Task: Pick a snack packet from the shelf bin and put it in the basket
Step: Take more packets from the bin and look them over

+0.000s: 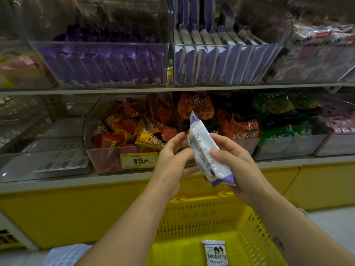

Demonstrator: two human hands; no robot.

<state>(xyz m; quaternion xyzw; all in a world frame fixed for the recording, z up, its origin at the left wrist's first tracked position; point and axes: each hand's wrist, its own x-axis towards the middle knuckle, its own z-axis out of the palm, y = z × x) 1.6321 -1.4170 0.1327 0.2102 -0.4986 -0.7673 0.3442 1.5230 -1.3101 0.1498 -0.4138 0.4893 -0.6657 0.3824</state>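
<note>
A white and purple snack packet point(206, 152) is held tilted in front of the lower shelf, above the yellow basket point(203, 214). My right hand point(233, 162) grips its right side with thumb across the front. My left hand point(172, 160) touches its left edge with fingertips. One similar packet point(216, 252) lies flat on the basket floor. The clear shelf bin point(221, 62) on the upper shelf holds several upright packets of the same purple and white kind.
Beside that bin stand a bin of dark purple packets point(103, 62) and one of pink-white packs point(315, 58). The lower shelf has bins of orange-red snacks point(130, 131), orange bags and green bags. A yellow price tag point(139, 160) reads 15.
</note>
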